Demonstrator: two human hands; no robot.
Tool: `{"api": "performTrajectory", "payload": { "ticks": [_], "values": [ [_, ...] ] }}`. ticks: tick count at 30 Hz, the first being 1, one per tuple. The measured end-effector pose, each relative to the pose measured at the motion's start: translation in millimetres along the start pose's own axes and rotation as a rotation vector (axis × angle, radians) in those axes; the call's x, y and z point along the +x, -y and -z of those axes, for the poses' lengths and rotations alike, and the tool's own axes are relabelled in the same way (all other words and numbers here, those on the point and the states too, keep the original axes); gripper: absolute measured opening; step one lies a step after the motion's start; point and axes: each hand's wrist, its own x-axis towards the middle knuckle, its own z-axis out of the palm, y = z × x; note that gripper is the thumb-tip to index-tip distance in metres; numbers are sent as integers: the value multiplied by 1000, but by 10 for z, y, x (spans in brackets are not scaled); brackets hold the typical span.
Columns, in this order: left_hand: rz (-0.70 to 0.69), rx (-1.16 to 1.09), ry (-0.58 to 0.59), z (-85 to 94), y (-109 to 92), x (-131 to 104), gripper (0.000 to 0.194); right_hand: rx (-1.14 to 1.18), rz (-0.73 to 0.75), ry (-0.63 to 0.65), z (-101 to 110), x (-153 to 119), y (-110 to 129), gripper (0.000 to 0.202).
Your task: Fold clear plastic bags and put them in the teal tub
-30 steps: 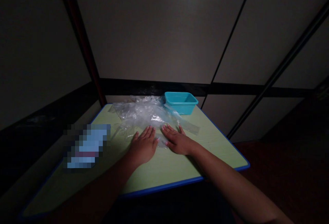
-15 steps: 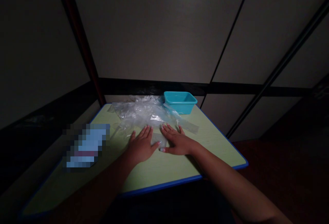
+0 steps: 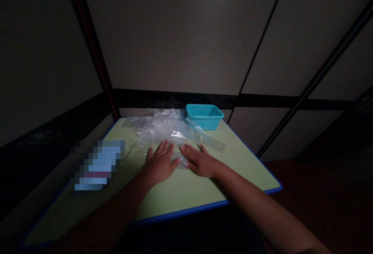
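Note:
My left hand (image 3: 159, 164) lies flat with its fingers spread, palm down at the near side of the table. Beside it, my right hand (image 3: 201, 162) is also flat and spread, thumb pointing toward the left one. Between and partly under both hands is a small clear plastic bag (image 3: 178, 162), pressed to the tabletop; my palms hide much of it. Just beyond my fingertips spreads a crumpled heap of clear plastic bags (image 3: 163, 127). One flat strip of the heap reaches out to the right, past my right fingers.
A turquoise plastic basket (image 3: 206, 123) stands at the back right, touching the heap. At the left lies a blurred-out bluish object (image 3: 100, 164). The light green table (image 3: 233, 172) has a blue edge, with dark-framed panels (image 3: 180, 44) right behind it.
My right hand has shifted slightly left, closer to my left hand, covering more of the small bag. The heap, basket and blurred object stay in place.

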Motion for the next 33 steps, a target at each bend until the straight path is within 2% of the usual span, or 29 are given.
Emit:
{"api": "performTrajectory", "payload": {
  "ticks": [7,9,11,13,17,20,23,26,30,33],
  "values": [
    [-167,-66,-57,-43,-36,-16,58,25,-52,23,81,-29,-37,77],
    [-195,-100,-71,-47,-39,-15,58,34,-60,-17,105,-41,-79,80],
    [-196,-138,-114,-31,-33,-3,56,43,-60,-150,131,-49,-126,80],
    [-174,-196,-210,4,-16,26,54,62,-40,-336,155,-50,-167,72],
    [-190,-468,-550,117,58,114,35,97,81,-691,196,-32,-224,40],
    [-158,-669,-744,191,140,162,21,122,78,-840,217,-28,-251,23],
    [-46,-760,-800,219,207,172,17,125,-17,-814,230,-38,-265,24],
    [-6,-766,-795,230,222,155,15,116,-70,-742,228,-41,-255,26],
    [-51,-623,-763,258,174,114,17,121,-9,-628,199,-28,-205,29],
    [-134,-439,-671,242,123,79,21,106,71,-418,161,-28,-156,51]
  ]
}}
